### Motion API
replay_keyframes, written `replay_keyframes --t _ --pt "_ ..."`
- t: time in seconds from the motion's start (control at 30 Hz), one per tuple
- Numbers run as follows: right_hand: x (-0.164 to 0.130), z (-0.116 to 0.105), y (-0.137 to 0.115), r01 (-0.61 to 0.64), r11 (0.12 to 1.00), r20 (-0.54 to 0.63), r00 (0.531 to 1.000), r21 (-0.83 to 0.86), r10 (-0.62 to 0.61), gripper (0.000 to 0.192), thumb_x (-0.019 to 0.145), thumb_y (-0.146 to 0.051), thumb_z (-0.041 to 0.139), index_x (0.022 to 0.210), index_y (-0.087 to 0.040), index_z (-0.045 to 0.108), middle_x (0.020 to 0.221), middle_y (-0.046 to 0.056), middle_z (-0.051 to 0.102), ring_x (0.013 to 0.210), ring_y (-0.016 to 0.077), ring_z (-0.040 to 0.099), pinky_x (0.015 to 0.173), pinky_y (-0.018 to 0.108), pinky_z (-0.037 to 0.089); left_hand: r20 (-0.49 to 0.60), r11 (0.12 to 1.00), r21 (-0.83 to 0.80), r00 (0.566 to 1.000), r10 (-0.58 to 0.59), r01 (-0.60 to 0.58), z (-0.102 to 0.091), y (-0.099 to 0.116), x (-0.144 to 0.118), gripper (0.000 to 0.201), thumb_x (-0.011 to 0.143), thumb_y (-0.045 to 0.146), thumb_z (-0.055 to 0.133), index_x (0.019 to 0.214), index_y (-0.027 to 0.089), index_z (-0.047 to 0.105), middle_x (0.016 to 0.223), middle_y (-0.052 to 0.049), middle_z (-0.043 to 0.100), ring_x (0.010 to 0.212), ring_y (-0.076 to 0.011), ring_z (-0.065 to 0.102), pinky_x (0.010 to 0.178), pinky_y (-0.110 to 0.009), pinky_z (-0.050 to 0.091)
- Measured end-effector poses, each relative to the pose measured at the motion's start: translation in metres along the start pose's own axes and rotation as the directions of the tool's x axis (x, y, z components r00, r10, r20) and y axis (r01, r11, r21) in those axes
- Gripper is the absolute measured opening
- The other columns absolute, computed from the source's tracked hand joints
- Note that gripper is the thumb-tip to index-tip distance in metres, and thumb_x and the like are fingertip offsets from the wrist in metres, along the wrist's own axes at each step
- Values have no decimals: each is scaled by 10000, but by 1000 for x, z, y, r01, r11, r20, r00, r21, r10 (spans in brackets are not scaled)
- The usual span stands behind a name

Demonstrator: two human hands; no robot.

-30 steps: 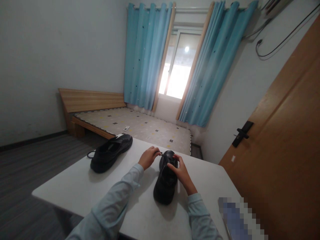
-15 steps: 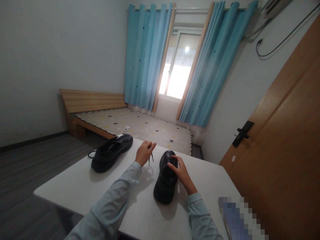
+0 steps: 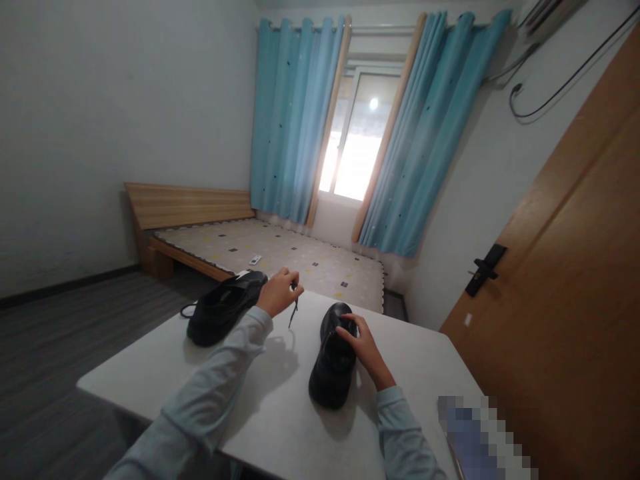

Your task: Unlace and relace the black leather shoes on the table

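Note:
A black shoe stands upright on the white table, heel toward me. My right hand grips its upper from the right side, thumb over the opening and fingers around the lacing area. My left hand is raised above the table to the left of this shoe, fingers closed on a black shoelace whose end dangles below them. Whether the lace joins the shoe cannot be made out. Behind my left wrist sits a second black shoe, a loop of lace at its left side.
The white table has its far edge near a bed that carries a small white object. A pixelated item lies at the table's right corner. A wooden door stands close on the right.
My left hand has moved left and slightly up with the shoelace, toward the second shoe. My right hand keeps its hold on the near shoe.

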State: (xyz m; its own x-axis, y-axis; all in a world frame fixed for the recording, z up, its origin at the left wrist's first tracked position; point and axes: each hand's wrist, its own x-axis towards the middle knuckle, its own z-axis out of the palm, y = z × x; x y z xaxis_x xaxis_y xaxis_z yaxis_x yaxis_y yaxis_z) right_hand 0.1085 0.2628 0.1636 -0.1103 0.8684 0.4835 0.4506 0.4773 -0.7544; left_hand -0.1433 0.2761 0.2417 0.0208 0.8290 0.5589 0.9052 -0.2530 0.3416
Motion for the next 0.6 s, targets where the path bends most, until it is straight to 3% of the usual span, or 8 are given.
replay_keyframes --t 0.2,0.3,0.4,0.6 --pt "0 -1 0 -9 1000 2 1000 5 9 337 694 -434 661 964 -234 639 1036 52 623 1016 241 556 933 390 398 -3 997 29 997 79 -78 -18 -25 -3 52 710 227 570 741 201 537 795 -37 475 787 -205 510 733 -295 394" --pt "0 0 0 -8 1000 2 1000 19 7 332 696 -425 661 964 -229 638 1039 56 620 1029 245 551 945 393 391 61 993 -26 991 115 -114 -10 -37 -11 54 683 180 581 706 196 535 798 -44 477 811 -214 512 760 -302 398" --pt "0 0 0 -3 999 0 1000 36 3 327 693 -416 665 956 -224 640 1036 60 620 1029 249 551 950 400 389 191 992 9 974 120 -123 5 -47 -20 43 691 167 574 702 187 537 810 -54 492 817 -212 521 757 -299 404" --pt "0 -1 0 -2 998 3 1000 65 2 315 694 -404 664 947 -217 643 1026 65 623 1028 254 553 956 408 387 390 977 209 920 -44 -41 25 -62 -34 126 724 99 520 806 169 586 927 -115 540 877 -244 539 707 -318 418"
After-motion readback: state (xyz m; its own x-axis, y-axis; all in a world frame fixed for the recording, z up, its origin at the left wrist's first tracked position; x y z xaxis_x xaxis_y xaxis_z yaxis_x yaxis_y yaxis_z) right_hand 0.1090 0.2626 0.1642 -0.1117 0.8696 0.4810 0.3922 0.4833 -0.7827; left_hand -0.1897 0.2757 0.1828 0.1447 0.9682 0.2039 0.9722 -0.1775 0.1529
